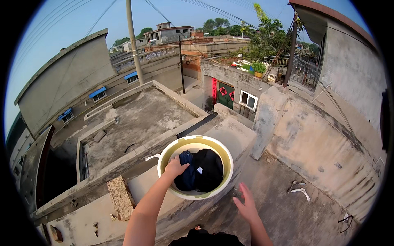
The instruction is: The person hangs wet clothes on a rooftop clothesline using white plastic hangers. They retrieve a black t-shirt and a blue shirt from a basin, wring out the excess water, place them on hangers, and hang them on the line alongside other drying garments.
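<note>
A dark blue garment (186, 176) lies in the basin (227, 158) on the low wall (144, 185), against the fingers of the left hand (175, 167) — whether they grip it, I cannot tell. A black garment (211, 172) lies just beside. The right hand (246, 206) hovers outside — fingers apart.

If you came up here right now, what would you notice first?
Probably the big round basin in the middle, with dark clothes inside and the left hand reaching in. Next, the green door with red diamonds, farther back. Then maybe the white hanger on the floor at right.
</note>
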{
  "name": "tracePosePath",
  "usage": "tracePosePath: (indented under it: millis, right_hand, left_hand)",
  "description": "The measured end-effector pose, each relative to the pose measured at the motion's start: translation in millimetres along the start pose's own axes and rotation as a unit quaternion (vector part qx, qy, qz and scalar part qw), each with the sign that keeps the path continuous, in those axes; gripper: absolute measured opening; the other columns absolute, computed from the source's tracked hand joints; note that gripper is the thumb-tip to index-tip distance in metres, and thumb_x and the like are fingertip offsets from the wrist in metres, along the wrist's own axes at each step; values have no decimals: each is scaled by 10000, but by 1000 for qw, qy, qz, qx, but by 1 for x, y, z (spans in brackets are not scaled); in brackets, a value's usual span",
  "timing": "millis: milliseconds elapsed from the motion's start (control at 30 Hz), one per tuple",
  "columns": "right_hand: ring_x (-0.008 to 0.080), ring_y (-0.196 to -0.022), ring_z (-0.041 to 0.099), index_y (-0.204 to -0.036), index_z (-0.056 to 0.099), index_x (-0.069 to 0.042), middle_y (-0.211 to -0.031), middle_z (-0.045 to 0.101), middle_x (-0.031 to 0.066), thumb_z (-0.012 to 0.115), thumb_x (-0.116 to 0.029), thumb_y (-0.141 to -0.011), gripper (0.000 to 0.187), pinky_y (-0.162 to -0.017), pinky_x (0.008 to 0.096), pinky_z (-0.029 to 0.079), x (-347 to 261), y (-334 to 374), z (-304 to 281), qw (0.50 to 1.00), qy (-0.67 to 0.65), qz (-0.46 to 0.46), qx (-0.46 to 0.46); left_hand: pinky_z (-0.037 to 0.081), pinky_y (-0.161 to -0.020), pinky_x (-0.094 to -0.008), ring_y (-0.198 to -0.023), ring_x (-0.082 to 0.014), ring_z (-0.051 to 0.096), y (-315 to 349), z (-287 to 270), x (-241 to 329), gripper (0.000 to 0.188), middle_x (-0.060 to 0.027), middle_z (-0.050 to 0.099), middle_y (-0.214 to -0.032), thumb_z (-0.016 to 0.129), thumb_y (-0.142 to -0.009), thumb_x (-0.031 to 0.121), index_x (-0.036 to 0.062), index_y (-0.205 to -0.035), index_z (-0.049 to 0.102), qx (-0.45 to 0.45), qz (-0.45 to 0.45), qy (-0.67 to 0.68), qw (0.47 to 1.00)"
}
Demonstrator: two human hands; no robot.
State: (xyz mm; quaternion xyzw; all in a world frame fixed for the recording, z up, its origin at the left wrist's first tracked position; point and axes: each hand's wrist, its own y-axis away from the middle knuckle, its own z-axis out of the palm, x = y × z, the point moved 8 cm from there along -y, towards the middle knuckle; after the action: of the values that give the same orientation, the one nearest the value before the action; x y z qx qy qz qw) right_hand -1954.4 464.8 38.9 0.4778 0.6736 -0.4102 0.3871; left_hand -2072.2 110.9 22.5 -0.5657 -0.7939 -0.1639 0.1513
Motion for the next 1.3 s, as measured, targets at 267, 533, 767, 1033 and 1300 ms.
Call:
tracePosePath:
  millis: [267, 533, 767, 1033, 1300]
  right_hand:
    - [263, -1226, 468, -1391, 376, -44, -1466, 313, 161, 644, -157, -851, 613, -985, 366, 394, -22, -30, 17, 999, -21, 3, -31]
    - [199, -997, 612, -1332, 464, -64, -1309, 504, 130, 650, -125, -831, 538, -833, 311, 488, -42, -64, 18, 999, 30, -13, 3]
    - [209, -1011, 584, -1334, 448, -56, -1250, 541, 139, 722, -171, -779, 630, -795, 323, 495, -91, -109, 22, 995, 80, -58, 8]
    - [307, -1373, 249, -1458, -162, -79, -1449, 265, 235, 840, -231, -669, 1284, -1076, 404, 289, -152, -141, 92, 981, -87, -157, -72]
    - [182, -1107, 541, -1322, 392, 1, -1200, 561, 112, 784, -95, -682, 757, -956, 313, 417, -178, -177, 116, 959, -245, -86, -117]
  left_hand:
    - [506, -859, -349, -982, -312, 638, -63, 28, -27, 636, -220, 651, -1039, 760, -570, 294, -40, -1093, 620, -92, -82, 132, 984]
    - [504, -711, -270, -735, -144, 613, 7, -136, 41, 368, -76, 655, -830, 643, -612, -17, -43, -979, 628, 98, 93, 480, 867]
    - [504, -728, -260, -771, -129, 613, 42, -223, 106, 405, -58, 635, -869, 617, -647, -80, -1, -1040, 560, 104, 203, 559, 797]
    - [505, -773, -256, -850, -129, 611, 65, -228, 145, 456, -62, 624, -949, 594, -663, -119, 0, -1099, 529, 97, 230, 618, 746]
    - [503, -836, -291, -906, -152, 613, 87, -241, 130, 484, -76, 616, -1006, 633, -700, -97, 22, -1146, 489, 121, 233, 667, 697]
